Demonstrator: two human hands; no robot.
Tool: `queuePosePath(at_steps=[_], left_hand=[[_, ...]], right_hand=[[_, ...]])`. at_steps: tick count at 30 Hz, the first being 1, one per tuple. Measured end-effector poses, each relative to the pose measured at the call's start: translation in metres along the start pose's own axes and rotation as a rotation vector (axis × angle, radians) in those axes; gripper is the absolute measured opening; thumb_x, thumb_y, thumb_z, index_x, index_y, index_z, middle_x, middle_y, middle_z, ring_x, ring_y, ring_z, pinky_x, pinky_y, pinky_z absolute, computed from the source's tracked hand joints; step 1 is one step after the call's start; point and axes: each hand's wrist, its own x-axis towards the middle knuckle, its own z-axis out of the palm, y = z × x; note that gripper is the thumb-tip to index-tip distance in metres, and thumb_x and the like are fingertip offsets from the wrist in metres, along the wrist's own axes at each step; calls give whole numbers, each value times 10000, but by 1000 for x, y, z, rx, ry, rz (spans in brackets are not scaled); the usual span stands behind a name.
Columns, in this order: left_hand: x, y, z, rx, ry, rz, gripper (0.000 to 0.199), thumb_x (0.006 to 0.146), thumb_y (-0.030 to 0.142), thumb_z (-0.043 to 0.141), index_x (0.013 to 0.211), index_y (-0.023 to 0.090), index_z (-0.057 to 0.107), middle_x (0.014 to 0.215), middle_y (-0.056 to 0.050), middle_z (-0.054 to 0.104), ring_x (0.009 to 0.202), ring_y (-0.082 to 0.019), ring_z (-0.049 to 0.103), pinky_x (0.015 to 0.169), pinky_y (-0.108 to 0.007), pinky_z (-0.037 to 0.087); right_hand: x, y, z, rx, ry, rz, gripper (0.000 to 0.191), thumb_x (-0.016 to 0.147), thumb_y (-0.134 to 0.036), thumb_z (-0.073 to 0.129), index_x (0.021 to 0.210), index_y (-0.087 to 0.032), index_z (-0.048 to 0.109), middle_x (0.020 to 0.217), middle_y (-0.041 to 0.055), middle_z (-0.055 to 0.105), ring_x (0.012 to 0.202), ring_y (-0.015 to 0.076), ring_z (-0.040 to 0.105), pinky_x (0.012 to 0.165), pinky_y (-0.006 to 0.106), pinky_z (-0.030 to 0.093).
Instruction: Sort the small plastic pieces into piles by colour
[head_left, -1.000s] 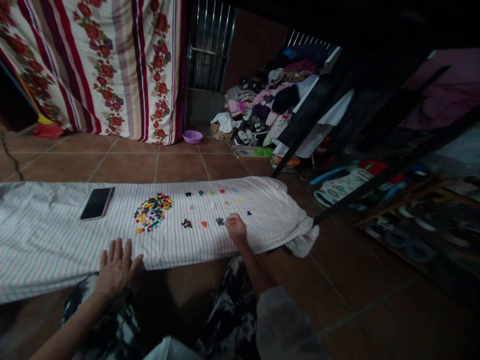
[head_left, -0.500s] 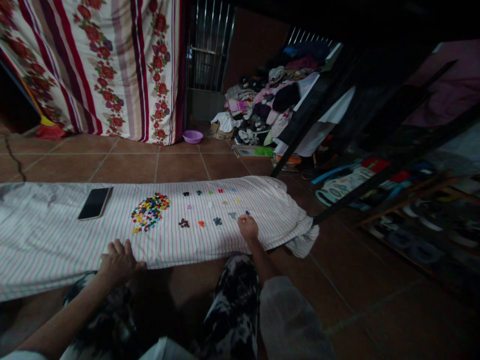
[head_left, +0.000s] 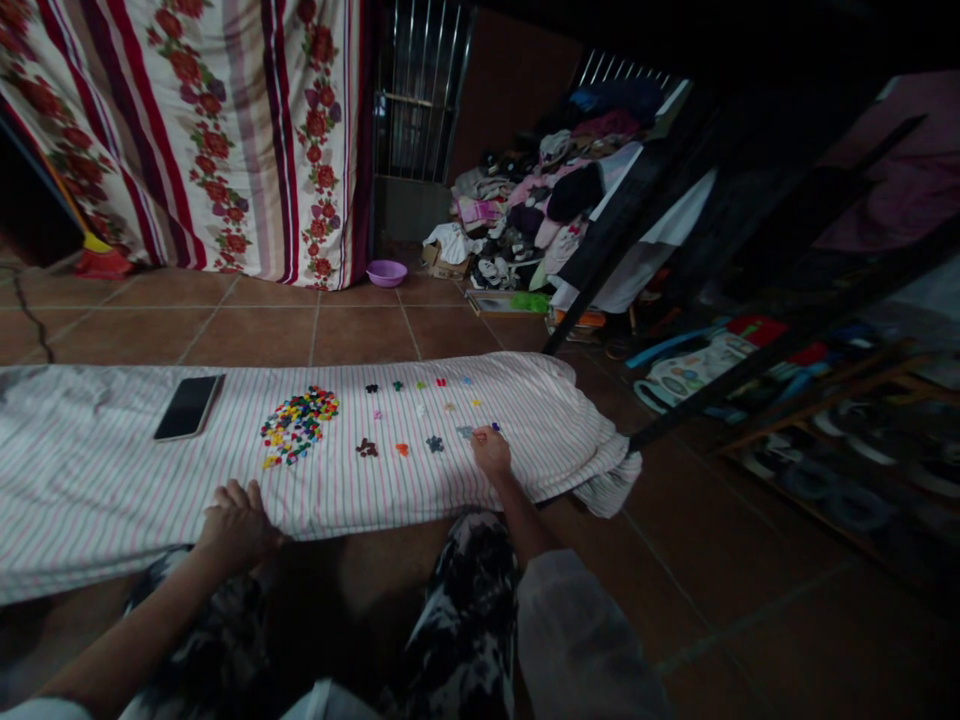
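My left hand [head_left: 236, 518] rests on the near edge of the striped cloth [head_left: 180, 490], its fingers loosely spread and nothing in them. Fingers pinched together, my right hand [head_left: 492, 452] is down at the right end of the cloth, beside a small light grey group [head_left: 464, 432] and a dark blue piece [head_left: 495, 427]. Whatever it may pinch is too small to make out. Left of it lie dark grey pieces [head_left: 435, 444], orange pieces [head_left: 402, 449] and brown pieces [head_left: 367, 448]. A mixed heap of small coloured pieces [head_left: 300, 425] lies mid-cloth.
A dark-screened phone [head_left: 189, 407] lies left of the heap. Farther rows hold black pieces [head_left: 372, 388], red pieces [head_left: 441, 382] and pink pieces [head_left: 377, 414]. Beyond, on the tiled floor, are a purple basin [head_left: 386, 273] and piled clothes [head_left: 536, 200]. A dark pole [head_left: 600, 290] slants at right.
My right hand has shifted slightly left, from beside the dark blue piece toward the light grey group. The left hand stays at the cloth's edge.
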Motion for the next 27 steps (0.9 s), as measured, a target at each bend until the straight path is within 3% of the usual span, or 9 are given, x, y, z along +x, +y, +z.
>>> queuePosePath(at_steps=[3,8,11,18,27], left_hand=[[0,1,1,-15,21,1,914,705,539,554,1291,-152,433,1115,-375,531,1019,-444,524,734,-427,439],[2,-3,5,-38,9,5,906,668,495,567,1313,-127,433,1164,-379,527,1072,-467,511,763,-445,439],[3,-4,6,-29,-2,10,877,674,478,556,1316,-110,447,1197,-384,525,1105,-479,505,781,-460,442],[3,-1,5,20,6,6,849,705,444,545,1320,-130,437,1257,-414,493,1122,-481,525,768,-451,465],[5,-4,17,28,52,32,795,726,440,558,1298,-107,489,1282,-406,497,1178,-503,509,795,-461,478]], right_hand=[[0,1,-4,13,-3,-69,260,776,-188,488,942,-184,688,914,69,700,838,183,632,811,297,475],[1,-1,-7,-96,-55,-301,358,786,-226,563,1125,-182,669,1074,93,674,995,217,578,934,351,413],[5,-6,-6,-150,-105,-318,396,794,-248,603,1184,-208,660,1135,90,655,1034,227,555,952,360,388],[10,-10,4,-163,-135,-347,245,838,-278,607,1042,-201,718,1058,91,652,1031,215,544,942,330,376],[2,-5,14,-98,-11,-348,150,853,-196,537,877,-195,685,921,71,656,914,204,545,895,322,380]])
